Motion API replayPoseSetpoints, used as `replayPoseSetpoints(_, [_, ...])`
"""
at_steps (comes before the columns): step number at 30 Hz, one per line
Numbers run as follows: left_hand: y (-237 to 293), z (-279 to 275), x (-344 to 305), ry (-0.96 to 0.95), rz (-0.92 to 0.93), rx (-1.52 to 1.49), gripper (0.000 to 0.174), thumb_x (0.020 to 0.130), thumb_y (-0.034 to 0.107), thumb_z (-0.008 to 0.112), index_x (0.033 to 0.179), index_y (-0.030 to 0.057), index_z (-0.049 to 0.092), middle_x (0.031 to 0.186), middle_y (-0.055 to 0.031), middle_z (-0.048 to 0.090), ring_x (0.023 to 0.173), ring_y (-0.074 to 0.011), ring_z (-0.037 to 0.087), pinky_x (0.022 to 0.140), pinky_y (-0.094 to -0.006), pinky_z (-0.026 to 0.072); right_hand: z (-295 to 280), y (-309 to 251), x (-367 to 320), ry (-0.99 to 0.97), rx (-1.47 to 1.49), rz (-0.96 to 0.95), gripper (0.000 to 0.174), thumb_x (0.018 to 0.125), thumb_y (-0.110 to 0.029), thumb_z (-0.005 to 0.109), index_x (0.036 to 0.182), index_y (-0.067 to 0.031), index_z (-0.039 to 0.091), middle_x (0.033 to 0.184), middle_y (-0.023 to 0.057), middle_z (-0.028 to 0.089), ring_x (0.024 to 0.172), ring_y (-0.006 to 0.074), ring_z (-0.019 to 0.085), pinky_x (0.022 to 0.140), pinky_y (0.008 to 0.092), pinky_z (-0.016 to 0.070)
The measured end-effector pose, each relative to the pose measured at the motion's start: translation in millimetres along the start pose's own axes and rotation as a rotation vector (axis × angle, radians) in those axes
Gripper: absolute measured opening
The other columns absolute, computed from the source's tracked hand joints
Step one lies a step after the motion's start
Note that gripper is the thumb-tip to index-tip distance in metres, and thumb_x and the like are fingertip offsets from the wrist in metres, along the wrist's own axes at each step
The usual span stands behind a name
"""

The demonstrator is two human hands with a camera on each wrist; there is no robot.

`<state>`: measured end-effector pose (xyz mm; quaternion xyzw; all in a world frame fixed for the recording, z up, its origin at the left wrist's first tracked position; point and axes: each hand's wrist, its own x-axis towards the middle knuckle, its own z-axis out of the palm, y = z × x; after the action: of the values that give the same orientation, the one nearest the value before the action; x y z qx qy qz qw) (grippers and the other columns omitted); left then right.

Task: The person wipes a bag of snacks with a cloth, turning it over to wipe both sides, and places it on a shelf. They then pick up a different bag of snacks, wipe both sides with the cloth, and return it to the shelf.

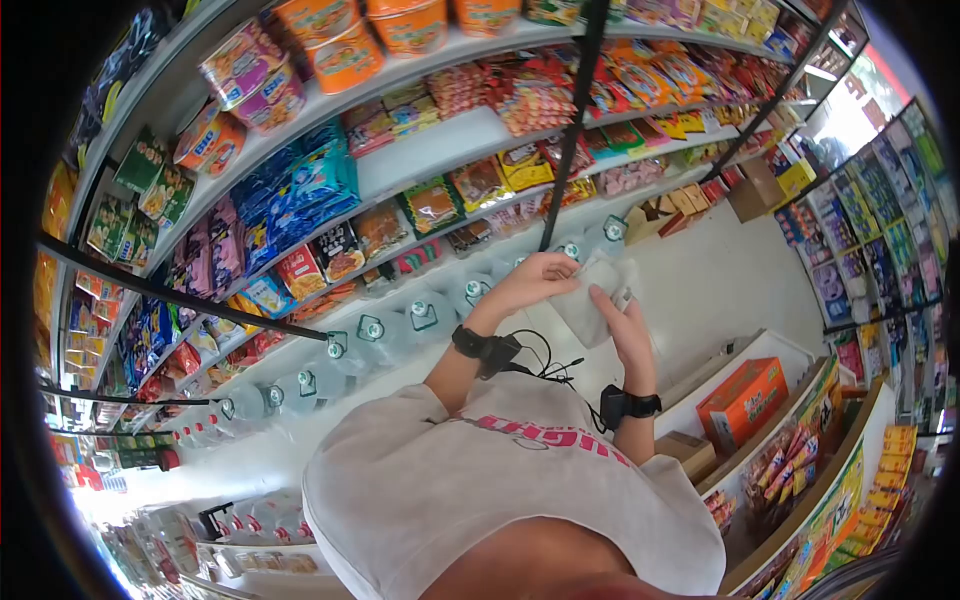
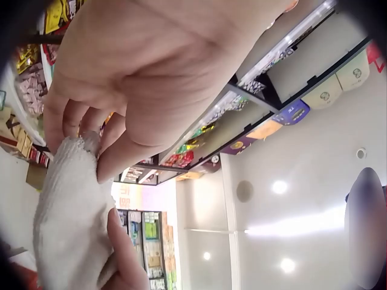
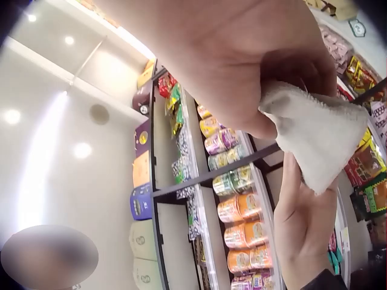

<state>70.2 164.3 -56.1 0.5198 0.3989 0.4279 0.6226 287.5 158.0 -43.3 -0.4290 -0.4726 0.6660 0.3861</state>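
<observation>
Both hands are raised at the centre of the head view, working one pale grey cloth (image 1: 592, 300) held in the air between them.

- Left hand (image 1: 535, 282): fingers curled over the cloth's upper edge. The left wrist view shows the fingertips and thumb pinching the bunched terry fabric.
- Right hand (image 1: 628, 335): just right of and below the left. The right wrist view shows thumb and fingers closed on one corner, with the rest of the cloth hanging in a wedge.
- The hands are close together, with only cloth between them.
- Black wrist straps (image 1: 485, 350) are on both forearms, with a thin cable looping between them.
- Sweatshirt (image 1: 480, 490), lower centre: pink lettering across it, upside down in the frame and only partly legible.
- Shelves (image 1: 430, 150) fill the upper left and centre with snack packets. Their print is too small to read.
- Orange noodle bowls (image 1: 345, 55) sit on the top row.
- Water bottles (image 1: 420, 315) stand in a line on the floor (image 1: 720, 280) below, with green-and-white labels that cannot be read.
- Orange carton (image 1: 742, 398), right of centre, sits near a low display. Its printing is unreadable.
</observation>
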Motion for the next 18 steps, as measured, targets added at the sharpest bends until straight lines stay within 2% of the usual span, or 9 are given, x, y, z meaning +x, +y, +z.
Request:
replayPoseSetpoints(2, [6.3,-45.5,-11.6,0.088,0.027,0.002,0.027,0.090,0.013,0.071,0.113,0.0006,0.064,0.099,-0.0012,0.065,0.094,-0.0095,0.062,0.085,-0.0243,0.0488,42.8,3.7,32.5,-0.037,-0.020,0.012,0.047,0.093,-0.030,0.069,0.127,0.0006,0.057,0.116,0.0055,0.065,0.104,0.0127,0.060,0.087,0.0266,0.0467])
replayPoseSetpoints(5, [20.8,-112.4,-33.6,0.295,0.077,-0.021,0.028,0.088,0.012,0.072,0.111,-0.0013,0.065,0.095,-0.0024,0.067,0.087,-0.0094,0.062,0.078,-0.0240,0.0498,114.5,1.9,73.3,-0.086,-0.053,-0.006,0.048,0.093,-0.033,0.069,0.127,-0.0004,0.058,0.115,0.0043,0.065,0.103,0.0119,0.060,0.085,0.0255,0.0462])
replayPoseSetpoints(6, [18.2,-137.4,-38.7,0.307,0.065,-0.020,0.026,0.090,0.013,0.070,0.113,0.0011,0.064,0.101,-0.0024,0.068,0.092,-0.0098,0.062,0.083,-0.0235,0.0478,136.6,1.7,85.4,-0.102,-0.064,-0.015,0.047,0.093,-0.033,0.068,0.126,-0.0009,0.059,0.114,0.0038,0.066,0.102,0.0113,0.060,0.083,0.0249,0.0461])
replayPoseSetpoints(9, [22.3,-188.2,-53.1,0.451,0.124,-0.037,0.025,0.091,0.013,0.068,0.113,0.0015,0.065,0.103,-0.0024,0.068,0.092,-0.0102,0.063,0.082,-0.0231,0.0466,182.7,4.1,125.1,-0.169,-0.231,0.126,0.043,0.095,-0.033,0.065,0.126,-0.0025,0.060,0.113,0.0047,0.066,0.102,0.0110,0.060,0.085,0.0264,0.0476])
replayPoseSetpoints(12, [16.7,-224.9,-56.4,0.609,0.139,-0.062,0.027,0.093,0.015,0.065,0.116,0.0024,0.065,0.108,-0.0053,0.068,0.098,-0.0125,0.061,0.082,-0.0249,0.0460,224.0,-2.2,150.5,-0.202,-0.250,0.107,0.043,0.096,-0.035,0.062,0.123,-0.0018,0.062,0.107,0.0045,0.067,0.099,0.0126,0.061,0.083,0.0287,0.0489])
replayPoseSetpoints(15, [12.7,-247.5,-60.0,0.764,0.170,-0.071,0.031,0.094,0.018,0.063,0.121,0.0039,0.063,0.113,-0.0070,0.067,0.105,-0.0141,0.060,0.085,-0.0273,0.0467,255.5,9.5,182.5,-0.169,-0.168,-0.129,0.041,0.097,-0.035,0.061,0.118,0.0000,0.064,0.102,0.0047,0.067,0.094,0.0144,0.062,0.082,0.0309,0.0496])
replayPoseSetpoints(18, [2.9,-269.7,-64.1,0.821,0.183,-0.101,0.034,0.094,0.021,0.062,0.124,0.0046,0.061,0.118,-0.0075,0.065,0.110,-0.0153,0.059,0.089,-0.0300,0.0474,262.4,34.8,246.1,-0.249,-0.427,-0.216,0.040,0.096,-0.028,0.059,0.120,0.0036,0.062,0.111,0.0134,0.066,0.100,0.0244,0.064,0.088,0.0362,0.0494])
